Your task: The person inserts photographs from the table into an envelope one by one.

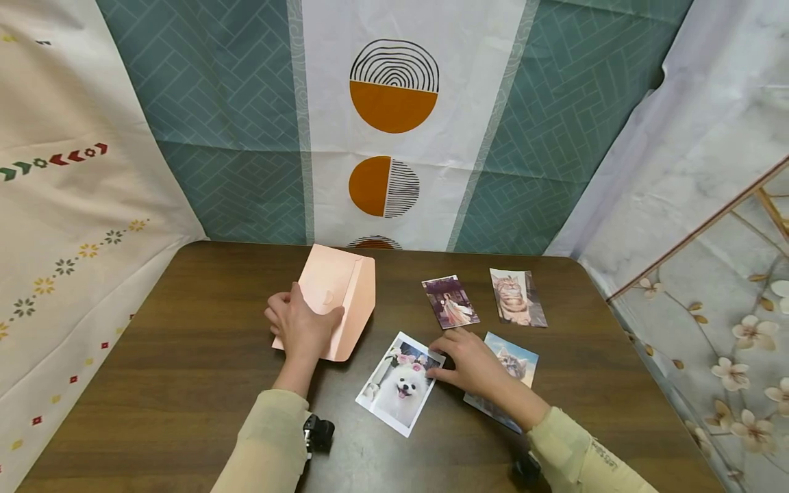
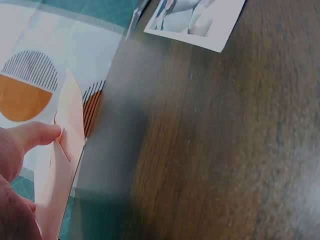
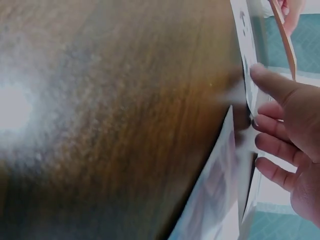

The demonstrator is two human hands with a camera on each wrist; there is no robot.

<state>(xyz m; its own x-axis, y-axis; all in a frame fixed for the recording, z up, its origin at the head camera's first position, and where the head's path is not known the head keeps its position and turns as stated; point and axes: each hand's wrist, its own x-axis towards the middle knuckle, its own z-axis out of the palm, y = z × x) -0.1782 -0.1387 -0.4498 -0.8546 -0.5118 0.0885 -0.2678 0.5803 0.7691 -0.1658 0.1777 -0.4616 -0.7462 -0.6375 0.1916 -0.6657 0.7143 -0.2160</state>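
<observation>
The left hand [image 1: 302, 325] grips a pale pink paper envelope [image 1: 327, 287] by its left side, thumb across the front and fingers behind. To the right of the envelope and slightly nearer the person lies a white-bordered rectangular photo print of a white fluffy dog [image 1: 397, 390]. The right hand [image 1: 468, 359] has its thumb and index finger at that print's right corner; whether the 2 tips pinch the card or merely touch it cannot be told. If the hold is only on the edge, the dog print could skid over the brown wood-grain tabletop [image 1: 185, 383] instead of lifting, or its corner could bend under a hard squeeze. Farther right of the envelope, a rectangular photo print of a kitten against blue sky [image 1: 524, 359] lies partly hidden below the right forearm, so a low sweep of the arm might drag it. The left thumb could pinch the envelope's mouth narrow if it presses too hard. The envelope's long axis leans, far end to the right, and its unfolded flap [image 1: 362, 298] points right, toward the prints. The dog print's long axis runs roughly parallel to the envelope's, with the picture's top at the far end.
</observation>
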